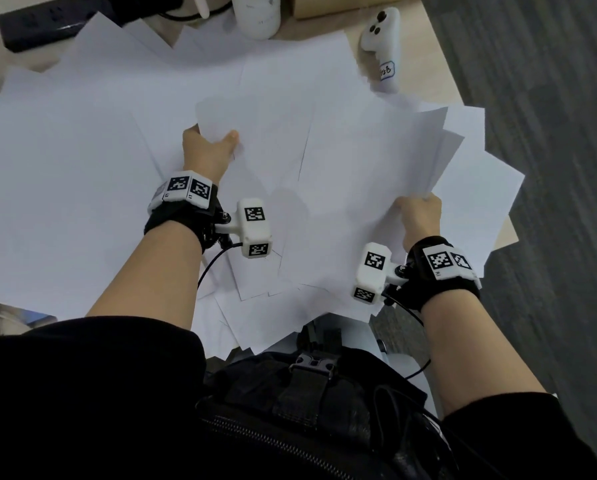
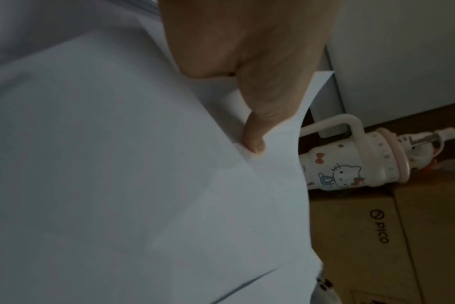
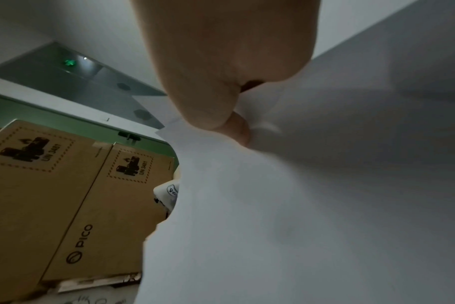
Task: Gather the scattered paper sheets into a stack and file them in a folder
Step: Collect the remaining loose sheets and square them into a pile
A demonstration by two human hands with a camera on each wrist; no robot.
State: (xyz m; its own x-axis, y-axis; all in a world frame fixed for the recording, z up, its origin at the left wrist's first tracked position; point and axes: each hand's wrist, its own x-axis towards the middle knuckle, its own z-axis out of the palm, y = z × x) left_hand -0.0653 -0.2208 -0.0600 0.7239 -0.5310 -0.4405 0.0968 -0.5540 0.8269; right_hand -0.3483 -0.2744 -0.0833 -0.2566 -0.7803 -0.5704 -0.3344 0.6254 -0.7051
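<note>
Many white paper sheets [image 1: 82, 174] lie scattered and overlapping across the table. My left hand [image 1: 209, 147] pinches the near-left corner of one sheet [image 1: 266, 133] in the middle, thumb on top; the left wrist view shows the thumb [image 2: 255, 142] pressed on the paper [image 2: 143, 185]. My right hand [image 1: 420, 213] grips the near edge of a fanned bunch of sheets [image 1: 411, 150] on the right, lifted off the table. In the right wrist view its fingers [image 3: 237, 127] curl round the paper bunch [image 3: 299, 205]. No folder is in view.
A white handheld controller [image 1: 382, 43] lies at the back right on the wooden table [image 1: 432, 64]. A white cartoon bottle [image 1: 255, 15] and a cardboard box [image 3: 65, 195] stand at the back, a black power strip [image 1: 41, 22] at the back left. Sheets overhang the table's right edge.
</note>
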